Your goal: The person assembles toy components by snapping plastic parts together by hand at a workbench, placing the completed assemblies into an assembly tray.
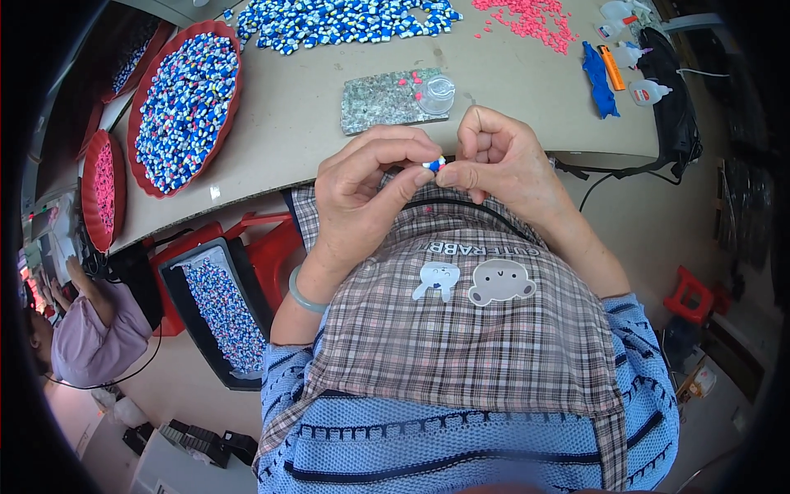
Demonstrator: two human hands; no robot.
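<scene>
In front of the apron, at the table's near edge, my left hand is closed in a pinch. Between its thumb and forefinger is a small blue-and-white piece with a touch of pink and yellow. My right hand meets it from the other side, thumb tip against the piece and the other fingers curled in. Whatever may lie inside those curled fingers is hidden. Just beyond my hands lies a speckled stone slab, carrying a few pink bits and a small clear round container.
Blue-and-white pieces and pink bits are heaped at the table's far side. Red trays stand left, above a dark bin. Glue bottles, an orange lighter and blue wrapping lie right. A person sits at left.
</scene>
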